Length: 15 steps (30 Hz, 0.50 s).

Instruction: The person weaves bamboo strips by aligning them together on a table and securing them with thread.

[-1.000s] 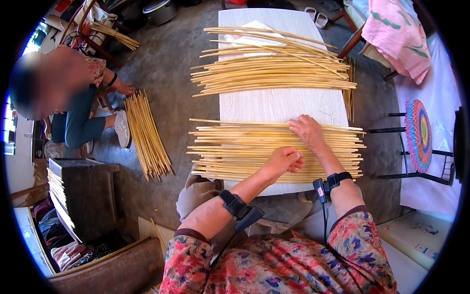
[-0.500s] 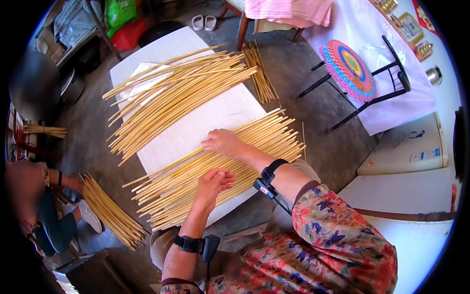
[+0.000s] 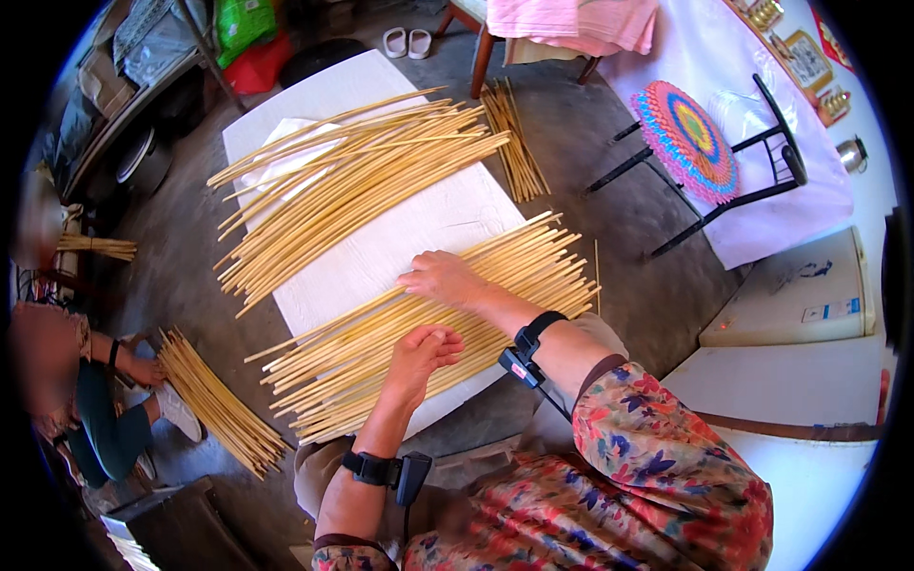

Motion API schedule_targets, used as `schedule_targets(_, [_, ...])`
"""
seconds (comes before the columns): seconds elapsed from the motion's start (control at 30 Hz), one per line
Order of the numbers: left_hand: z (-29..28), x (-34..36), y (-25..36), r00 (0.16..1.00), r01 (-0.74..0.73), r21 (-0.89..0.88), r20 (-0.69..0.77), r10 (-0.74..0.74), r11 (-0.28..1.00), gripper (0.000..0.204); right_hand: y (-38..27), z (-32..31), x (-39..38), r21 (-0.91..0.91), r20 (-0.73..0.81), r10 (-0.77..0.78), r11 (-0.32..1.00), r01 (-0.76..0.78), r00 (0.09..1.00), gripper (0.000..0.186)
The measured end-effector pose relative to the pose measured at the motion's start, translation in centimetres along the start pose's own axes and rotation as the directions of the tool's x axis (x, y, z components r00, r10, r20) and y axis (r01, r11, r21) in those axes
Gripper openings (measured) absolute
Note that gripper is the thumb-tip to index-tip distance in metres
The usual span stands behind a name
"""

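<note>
Two spreads of pale yellow sticks lie across a light board table point(image 3: 347, 81): a far one point(image 3: 362, 190) over a white sheet, and a near one point(image 3: 495, 305). My right hand point(image 3: 438, 281) is on the far edge of the near spread, fingers bent round a stick there. My left hand point(image 3: 419, 362) is over the left part of the same spread, palm turned inward, fingers loosely curled and apart, with nothing visible in them.
Another person point(image 3: 105, 409) sits at the left beside sticks on the floor point(image 3: 219, 400). More sticks point(image 3: 514, 143) lie beyond the table. A black chair with a colourful round cushion point(image 3: 685, 138) stands at right, above white appliances point(image 3: 781, 295). Slippers point(image 3: 407, 43) are at the back.
The view has swung, so the table looks tilted and the right side of the room shows more. My hands have stayed at the near spread with little visible movement.
</note>
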<state>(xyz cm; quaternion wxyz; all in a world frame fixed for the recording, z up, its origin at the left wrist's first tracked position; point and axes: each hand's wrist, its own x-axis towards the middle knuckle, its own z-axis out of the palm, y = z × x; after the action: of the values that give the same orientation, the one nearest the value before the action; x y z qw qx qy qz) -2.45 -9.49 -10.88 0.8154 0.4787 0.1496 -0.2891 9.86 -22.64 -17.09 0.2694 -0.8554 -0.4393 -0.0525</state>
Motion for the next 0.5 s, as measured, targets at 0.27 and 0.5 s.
schedule_targets(0.27, [-0.8,0.8,-1.2,1.000,-0.016,0.001,0.016,0.016,1.000,0.024,-0.2,0.0,0.3,-0.101,-0.034,-0.075,0.992,0.071,0.997,0.017])
schedule_targets(0.5, [-0.8,0.3,-1.0,1.000,-0.027,-0.016,0.005,0.027,1.000,0.025,-1.5,-0.8,0.8,-0.099,-0.012,-0.044,0.994,0.042,0.999,0.018])
